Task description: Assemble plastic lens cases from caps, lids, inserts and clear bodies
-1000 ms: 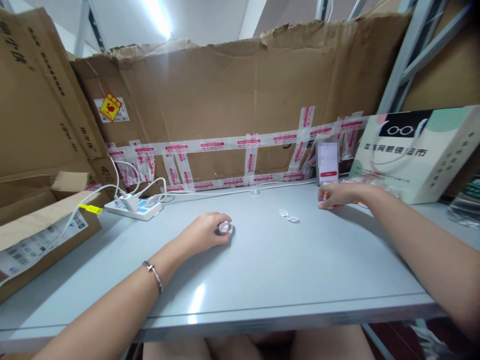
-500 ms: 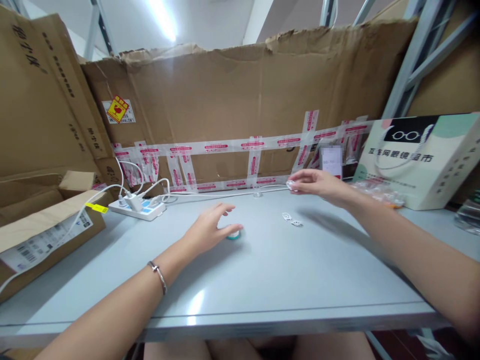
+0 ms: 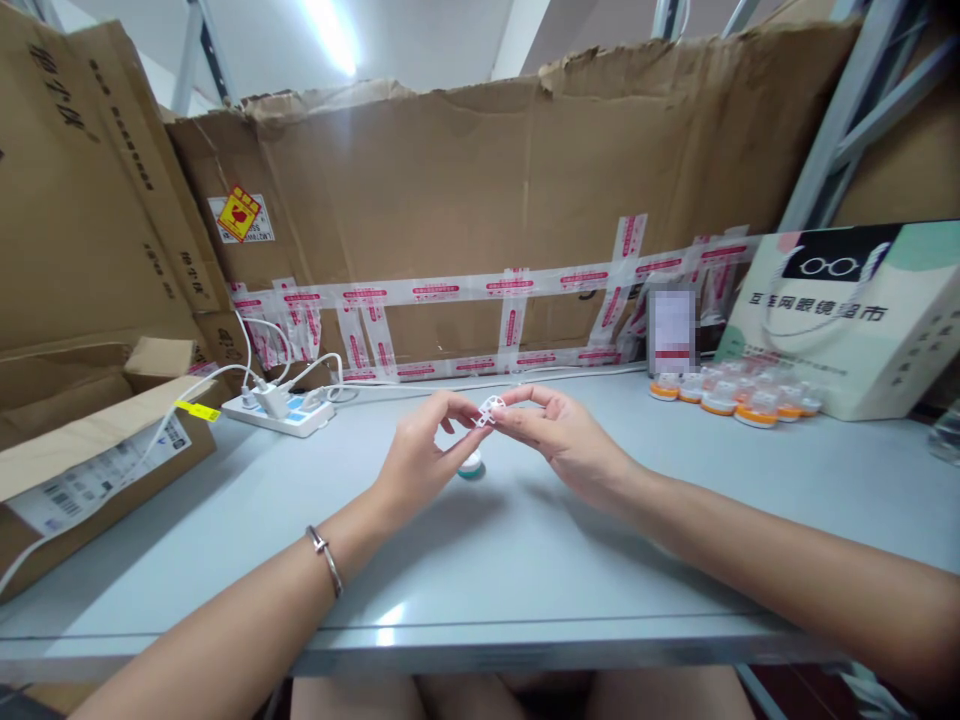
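Above the middle of the grey table, both hands meet at a small white plastic frame piece (image 3: 491,408) with square and curved openings. My right hand (image 3: 566,432) pinches its right side between thumb and fingertips. From the other side, my left hand (image 3: 426,448) has its thumb and forefinger closed on the lower left end. Just below the left thumb, a small round case (image 3: 471,466) with a white top and teal base rests on the table, partly covered by that thumb. The tabletop behind my right hand is hidden.
Several clear-topped cases with orange bases (image 3: 754,410) cluster at the back right, before a paper bag (image 3: 810,320) and a blurred-out upright phone-like card (image 3: 673,325). A white power strip (image 3: 289,418) with cables and an open cardboard box (image 3: 112,470) occupy the left.
My right hand has come left and nearer from the back of the table, carrying the white piece to my left hand, which has closed on it. Two loose white pieces are now out of sight.
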A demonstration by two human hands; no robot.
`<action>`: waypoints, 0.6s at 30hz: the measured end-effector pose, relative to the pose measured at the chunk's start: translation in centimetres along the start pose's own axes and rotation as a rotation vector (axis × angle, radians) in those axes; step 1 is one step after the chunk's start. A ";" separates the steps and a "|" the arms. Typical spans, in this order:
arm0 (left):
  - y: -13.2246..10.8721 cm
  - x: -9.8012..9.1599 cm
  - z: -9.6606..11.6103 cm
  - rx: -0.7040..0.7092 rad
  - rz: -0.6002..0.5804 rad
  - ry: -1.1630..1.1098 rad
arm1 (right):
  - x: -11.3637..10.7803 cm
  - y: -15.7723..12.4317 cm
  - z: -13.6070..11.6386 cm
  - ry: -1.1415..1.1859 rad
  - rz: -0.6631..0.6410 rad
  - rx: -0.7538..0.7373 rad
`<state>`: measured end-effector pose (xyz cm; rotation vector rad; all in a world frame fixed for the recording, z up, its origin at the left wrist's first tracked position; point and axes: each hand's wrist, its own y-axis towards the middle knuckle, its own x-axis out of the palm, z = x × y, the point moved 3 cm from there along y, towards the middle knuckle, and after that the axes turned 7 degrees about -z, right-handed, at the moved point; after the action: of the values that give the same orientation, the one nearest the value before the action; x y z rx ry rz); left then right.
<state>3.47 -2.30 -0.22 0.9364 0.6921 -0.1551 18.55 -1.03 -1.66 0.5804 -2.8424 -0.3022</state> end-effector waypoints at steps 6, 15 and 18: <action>0.0 0.0 0.1 0.073 0.048 0.082 | 0.2 0.2 -0.1 0.011 -0.038 0.002; -0.1 0.3 -3.6 -0.307 -0.227 0.030 | -8.0 2.1 -2.9 -0.881 0.092 0.082; -0.5 0.7 -5.2 -0.401 -0.350 0.075 | -10.8 2.2 -2.7 -1.179 0.004 0.303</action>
<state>1.34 1.57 -3.03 0.4336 0.9141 -0.2798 28.19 4.92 -0.46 0.5590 -4.0787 -0.2614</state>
